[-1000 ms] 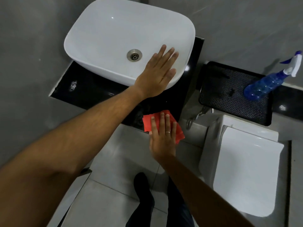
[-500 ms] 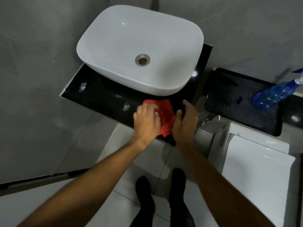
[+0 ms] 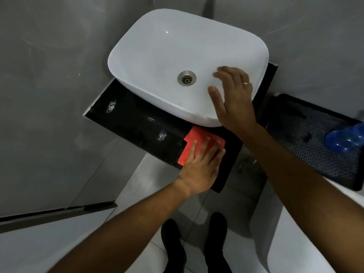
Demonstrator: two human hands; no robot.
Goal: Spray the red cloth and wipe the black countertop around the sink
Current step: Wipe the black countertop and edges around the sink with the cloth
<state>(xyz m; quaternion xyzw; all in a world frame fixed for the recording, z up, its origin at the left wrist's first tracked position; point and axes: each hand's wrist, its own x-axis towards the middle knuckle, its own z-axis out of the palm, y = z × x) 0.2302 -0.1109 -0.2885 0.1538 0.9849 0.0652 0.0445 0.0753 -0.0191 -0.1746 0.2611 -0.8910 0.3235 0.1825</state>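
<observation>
The red cloth [image 3: 194, 142] lies flat on the black countertop [image 3: 137, 123], just in front of the white sink [image 3: 177, 46]. My left hand [image 3: 201, 164] presses down on the cloth with its fingers stretched out, covering the cloth's near right part. My right hand [image 3: 232, 99] rests on the sink's front right rim, fingers apart and holding nothing. The blue spray bottle [image 3: 344, 138] lies on a black tray [image 3: 315, 154] at the right edge, partly cut off by the frame.
Wet smears [image 3: 111, 106] shine on the countertop's left part and near the cloth. A white toilet [image 3: 295, 243] stands at lower right, under the tray. My black shoes [image 3: 173, 243] stand on the tiled floor. Grey walls close in on the left and behind.
The hands swapped: my right hand left the cloth and went up to the sink rim, while my left hand came off the sink and now presses the cloth.
</observation>
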